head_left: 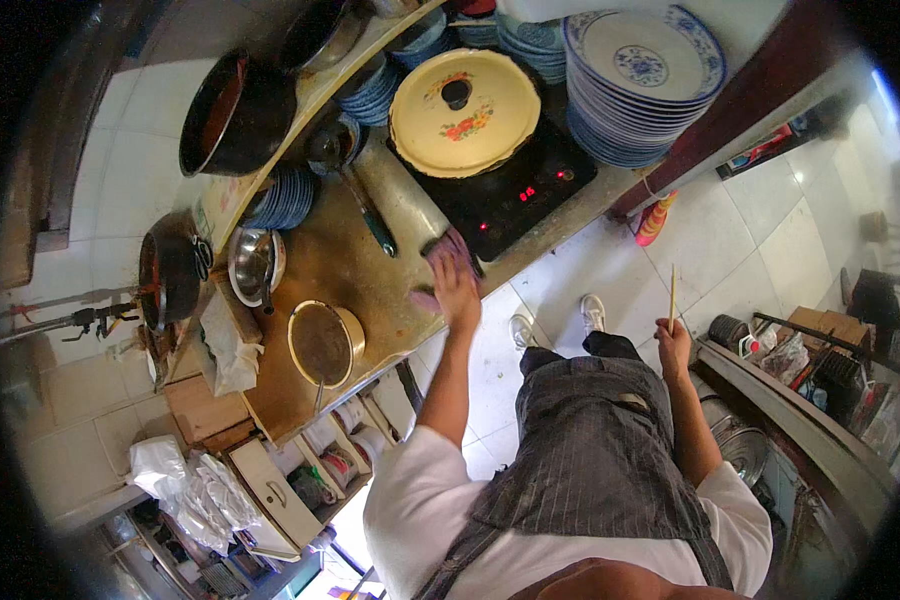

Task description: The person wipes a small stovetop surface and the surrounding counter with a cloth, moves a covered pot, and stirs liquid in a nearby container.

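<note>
My left hand (455, 292) presses a purple cloth (456, 247) onto the counter (370, 275), at the near left edge of a black induction cooker (515, 215). Part of the cloth is hidden under the fingers. A cream enamel lid (495, 120) with red flowers and a black knob covers a pot on the cooker, whose red lights are lit. Away from the counter, my right hand (673, 348) is closed around a thin pale wooden stick (672, 290) that points up; whether it is one chopstick or a pair I cannot tell.
Blue-and-white plates (645, 70) rise in a tall stack right of the cooker. A dark-handled ladle (370, 215) lies on the counter. Nearer left stand a cream pot (355, 340) of brown liquid and a steel bowl (255, 262). A black pot (232, 115) sits at far left.
</note>
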Motion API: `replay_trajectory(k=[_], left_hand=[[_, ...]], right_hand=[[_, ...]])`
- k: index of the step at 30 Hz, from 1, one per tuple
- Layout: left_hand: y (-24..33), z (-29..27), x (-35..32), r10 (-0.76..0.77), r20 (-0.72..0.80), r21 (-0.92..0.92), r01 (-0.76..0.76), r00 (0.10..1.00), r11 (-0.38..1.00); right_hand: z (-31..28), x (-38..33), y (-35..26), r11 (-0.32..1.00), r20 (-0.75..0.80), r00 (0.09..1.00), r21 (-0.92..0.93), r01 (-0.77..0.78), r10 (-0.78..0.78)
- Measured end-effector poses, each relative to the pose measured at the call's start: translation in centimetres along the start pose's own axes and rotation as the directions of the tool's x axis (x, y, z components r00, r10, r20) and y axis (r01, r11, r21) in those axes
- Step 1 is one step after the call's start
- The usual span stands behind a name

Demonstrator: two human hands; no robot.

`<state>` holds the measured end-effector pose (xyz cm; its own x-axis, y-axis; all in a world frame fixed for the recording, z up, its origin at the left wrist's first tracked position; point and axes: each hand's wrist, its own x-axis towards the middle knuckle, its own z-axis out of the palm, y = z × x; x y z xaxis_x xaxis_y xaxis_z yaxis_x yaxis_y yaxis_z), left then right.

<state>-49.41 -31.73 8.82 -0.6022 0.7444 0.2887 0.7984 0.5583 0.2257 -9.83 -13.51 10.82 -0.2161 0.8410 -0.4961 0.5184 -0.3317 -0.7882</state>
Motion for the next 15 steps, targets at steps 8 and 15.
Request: replay_trajectory(k=[8, 15], left_hand=[[12.4, 3.8, 0.5, 0.003, 0.092, 0.122, -0.014, 0.996, 0.992], [22.7, 11.5, 10.0, 0.225, 0.078, 0.093, -0.232, 0.971, 0.968]], right_hand=[[-1.4, 1.0, -3.4, 0.983, 0.019, 0.995, -0.160, 0.095, -0.093], [-5.6, -0.6, 0.2, 0.986, -0.078, 0.993, -0.148, 0.079, -0.091]])
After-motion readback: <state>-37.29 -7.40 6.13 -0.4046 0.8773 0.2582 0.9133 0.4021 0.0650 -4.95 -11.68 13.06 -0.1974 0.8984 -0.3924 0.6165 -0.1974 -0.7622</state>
